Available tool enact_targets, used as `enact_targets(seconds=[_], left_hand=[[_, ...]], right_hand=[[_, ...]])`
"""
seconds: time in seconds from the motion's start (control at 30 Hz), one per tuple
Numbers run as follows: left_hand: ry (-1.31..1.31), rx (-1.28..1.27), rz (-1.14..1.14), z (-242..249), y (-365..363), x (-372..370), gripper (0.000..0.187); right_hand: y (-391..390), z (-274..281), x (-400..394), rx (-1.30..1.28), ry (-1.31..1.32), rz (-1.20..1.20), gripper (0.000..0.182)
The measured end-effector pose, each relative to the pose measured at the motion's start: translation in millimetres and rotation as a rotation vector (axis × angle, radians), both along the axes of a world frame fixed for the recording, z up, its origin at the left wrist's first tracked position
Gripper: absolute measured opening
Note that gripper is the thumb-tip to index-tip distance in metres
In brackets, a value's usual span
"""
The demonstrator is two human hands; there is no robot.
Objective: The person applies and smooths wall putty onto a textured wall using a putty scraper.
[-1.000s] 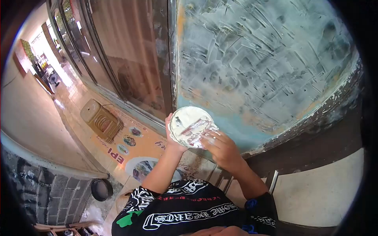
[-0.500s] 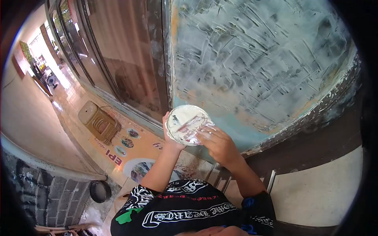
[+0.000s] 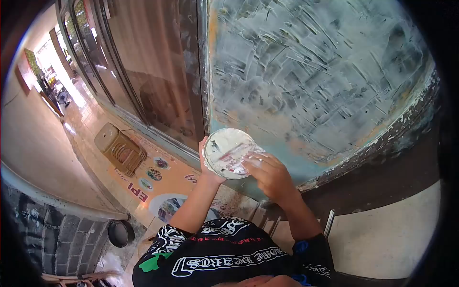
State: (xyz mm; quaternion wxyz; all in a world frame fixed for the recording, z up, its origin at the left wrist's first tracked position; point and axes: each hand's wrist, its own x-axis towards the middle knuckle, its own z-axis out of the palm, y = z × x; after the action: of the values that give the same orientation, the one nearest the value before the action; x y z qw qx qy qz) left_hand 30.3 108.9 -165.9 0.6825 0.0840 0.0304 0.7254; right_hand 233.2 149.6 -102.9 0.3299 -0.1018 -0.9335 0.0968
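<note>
A round white lid-like disc (image 3: 222, 143) smeared with pale paste is held up in front of my chest. My left hand (image 3: 206, 162) grips it from below and along its left edge. At its right side, my right hand (image 3: 265, 173) has its fingers over the paste, bent and close together, with white smears on them. Whether those fingers pinch a thin tool is too small to tell. Behind the disc rises a wall panel (image 3: 306, 81) covered in streaky grey-white paste.
A brown plastic stool (image 3: 117, 146) stands on the floor at left, by an orange printed banner (image 3: 143, 179). A dark round pan (image 3: 121, 233) lies lower left. Metal ladder-like rails (image 3: 330, 222) are below my right arm. Glass window panels (image 3: 148, 62) line the wall.
My right hand has shifted slightly right and down at the disc's edge. The disc has moved a little down and right with my left hand.
</note>
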Motion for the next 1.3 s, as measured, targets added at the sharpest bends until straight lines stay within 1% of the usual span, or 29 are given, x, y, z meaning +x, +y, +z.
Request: enact_targets(seconds=[0.07, 0.13, 0.2, 0.3, 0.37, 0.43, 0.47, 0.5, 0.57, 0.67, 0.77, 0.83, 0.97, 1.03, 1.07, 1.1, 1.17, 1.2, 1.23, 1.27, 1.3], left_hand=[[0.001, 0.016, -0.004, -2.1, 2.6, 0.7, 0.064], [0.023, 0.02, 0.025, -4.9, 5.2, -1.1, 0.063], [0.05, 0.002, 0.054, -5.8, 4.8, -4.5, 0.063], [0.047, 0.044, 0.058, -7.3, 3.7, -7.1, 0.064], [0.036, -0.014, 0.068, -8.2, 4.9, -5.0, 0.065], [0.042, -0.052, 0.073, -3.7, 4.9, -2.9, 0.065], [0.027, -0.012, 0.048, -3.3, 5.0, -3.2, 0.065], [0.013, 0.028, 0.026, -2.9, 4.9, -4.2, 0.064], [0.047, -0.015, 0.068, -6.8, 7.1, -8.3, 0.065], [0.028, 0.012, 0.067, -13.4, 9.3, -11.5, 0.066], [0.031, 0.018, 0.048, -6.8, 8.2, -8.0, 0.064], [0.02, 0.065, 0.039, -5.2, 9.4, -8.6, 0.064], [0.049, 0.035, 0.093, -4.8, 10.3, -8.8, 0.063], [0.014, 0.048, 0.064, -5.5, 10.8, -8.1, 0.063], [0.005, 0.046, 0.055, -5.6, 11.7, -7.2, 0.063], [-0.003, 0.047, 0.046, -3.1, 12.9, -6.7, 0.063], [0.014, 0.035, 0.068, -1.8, 18.1, -7.9, 0.063], [0.003, 0.06, 0.034, 4.5, 18.5, -6.0, 0.064], [-0.006, 0.096, 0.0, 13.2, 21.3, -3.9, 0.064], [0.011, 0.039, 0.044, 22.7, 24.2, 2.1, 0.064], [0.007, 0.058, 0.031, 33.0, 27.3, 7.0, 0.064]], right_hand=[[2.2, -2.0, -0.7, -0.001, 0.034, -0.028, 0.034], [7.6, -8.3, -1.3, -0.001, 0.012, 0.038, 0.048], [2.3, -8.5, 2.3, 0.006, -0.015, 0.04, 0.048], [-1.3, -4.9, 3.8, 0.018, -0.047, 0.032, 0.047], [-1.5, -4.4, 2.4, 0.026, -0.05, 0.011, 0.048], [0.3, -4.3, -2.4, 0.056, 0.022, 0.028, 0.048], [0.9, -7.1, -2.6, 0.057, 0.021, 0.027, 0.048], [1.4, -11.0, -3.2, 0.046, 0.011, 0.039, 0.048], [1.3, -11.9, -3.4, 0.039, 0.004, 0.054, 0.048], [-0.9, -5.3, 1.3, 0.039, -0.033, 0.049, 0.046], [0.0, -3.0, 0.2, 0.07, -0.017, 0.03, 0.045], [1.0, -6.4, -2.1, 0.086, 0.007, 0.017, 0.044], [0.5, -4.9, 4.9, 0.091, -0.025, 0.019, 0.043], [4.0, -0.1, 9.5, 0.063, -0.1, 0.007, 0.032], [5.5, 3.9, 10.2, 0.012, -0.086, -0.001, 0.035], [7.8, 7.2, 11.3, 0.015, -0.084, -0.001, 0.035], [12.4, 14.7, 13.2, -0.131, 0.106, 0.002, 0.04], [11.2, 22.7, 13.9, -0.172, 0.208, -0.038, 0.042], [12.4, 28.1, 13.7, -0.156, 0.209, -0.033, 0.042], [18.4, 36.4, 13.2, -0.225, 0.282, -0.048, 0.041], [20.0, 41.7, 16.6, -0.306, 0.35, -0.072, 0.041]])
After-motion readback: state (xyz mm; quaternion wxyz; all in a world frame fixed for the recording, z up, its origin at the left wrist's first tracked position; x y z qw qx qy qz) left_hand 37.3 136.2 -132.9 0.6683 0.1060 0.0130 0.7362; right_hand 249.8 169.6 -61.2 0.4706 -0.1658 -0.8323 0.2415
